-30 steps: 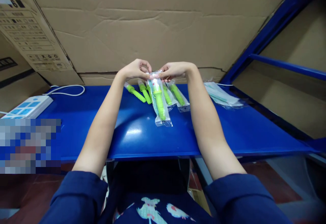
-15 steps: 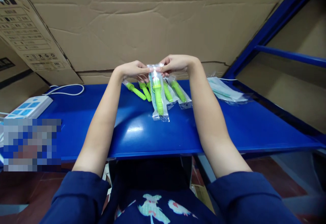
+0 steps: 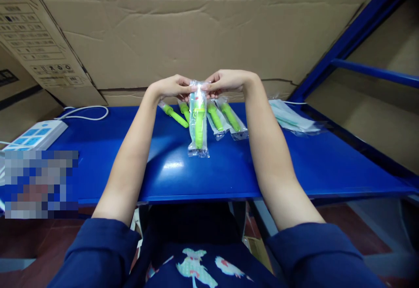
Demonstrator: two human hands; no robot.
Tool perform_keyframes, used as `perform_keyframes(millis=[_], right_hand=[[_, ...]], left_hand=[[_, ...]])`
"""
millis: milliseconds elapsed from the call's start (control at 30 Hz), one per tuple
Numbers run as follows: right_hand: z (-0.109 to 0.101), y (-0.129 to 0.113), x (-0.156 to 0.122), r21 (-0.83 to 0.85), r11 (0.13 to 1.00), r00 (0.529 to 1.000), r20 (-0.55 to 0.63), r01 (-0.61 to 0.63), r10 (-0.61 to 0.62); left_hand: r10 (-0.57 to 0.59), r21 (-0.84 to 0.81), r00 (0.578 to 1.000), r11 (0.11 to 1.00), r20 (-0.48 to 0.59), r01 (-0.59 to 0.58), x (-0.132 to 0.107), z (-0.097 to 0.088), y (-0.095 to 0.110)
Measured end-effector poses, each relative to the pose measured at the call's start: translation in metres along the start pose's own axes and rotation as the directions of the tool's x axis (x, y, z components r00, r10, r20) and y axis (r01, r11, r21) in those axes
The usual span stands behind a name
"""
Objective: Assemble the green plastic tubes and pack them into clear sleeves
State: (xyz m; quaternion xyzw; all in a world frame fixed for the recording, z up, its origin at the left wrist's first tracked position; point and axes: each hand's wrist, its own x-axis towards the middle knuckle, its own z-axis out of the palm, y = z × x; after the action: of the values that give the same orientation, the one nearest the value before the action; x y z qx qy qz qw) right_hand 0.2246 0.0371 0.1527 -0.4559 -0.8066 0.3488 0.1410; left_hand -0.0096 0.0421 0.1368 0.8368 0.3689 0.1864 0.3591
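Between my two hands hangs a clear plastic bag [image 3: 191, 142] with a lime-green stick-shaped thing [image 3: 199, 126] inside, its upper part pale. My left hand [image 3: 173, 87] pinches the bag's top edge from the left. From the right, my right hand [image 3: 224, 82] pinches the same edge, thumb towards me. Behind on the table, to the left, lie a loose green stick [image 3: 178, 118] and another green stick [image 3: 185, 111] partly hidden by the bag. Two bagged green sticks [image 3: 215, 118] [image 3: 232, 120] lie to the right, below my right hand.
Flat clear bags with pale green contents [image 3: 293, 117] lie right of my right arm on the blue table [image 3: 203, 176]. At the left are a white power strip [image 3: 41, 134] and its cable [image 3: 88, 117]. Cardboard [image 3: 196, 35] stands behind; a blue frame [image 3: 340, 39] rises at the right.
The held bag has swung slightly left and hangs straighter, showing more of the bagged stick on its right. Both hands keep their pinch at its top.
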Motion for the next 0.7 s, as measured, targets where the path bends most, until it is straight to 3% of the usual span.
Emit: perform_keyframes(millis=[167, 333, 700], right_hand=[[0.002, 0.001, -0.003, -0.052, 0.997, 0.998, -0.039, -0.059, 0.057], [0.003, 0.006, 0.000, -0.046, 0.991, 0.992, 0.019, -0.128, 0.129], [0.003, -0.001, 0.001, -0.174, 0.974, 0.988, 0.029, -0.143, 0.150]], left_hand=[[0.016, -0.015, 1.000, 1.000, -0.016, -0.016, 0.000, 0.001, 0.001], [0.020, 0.004, 1.000, 1.000, -0.004, -0.020, 0.002, 0.001, -0.001], [-0.182, 0.035, 0.983, 0.983, 0.039, 0.181, -0.005, 0.005, 0.010]])
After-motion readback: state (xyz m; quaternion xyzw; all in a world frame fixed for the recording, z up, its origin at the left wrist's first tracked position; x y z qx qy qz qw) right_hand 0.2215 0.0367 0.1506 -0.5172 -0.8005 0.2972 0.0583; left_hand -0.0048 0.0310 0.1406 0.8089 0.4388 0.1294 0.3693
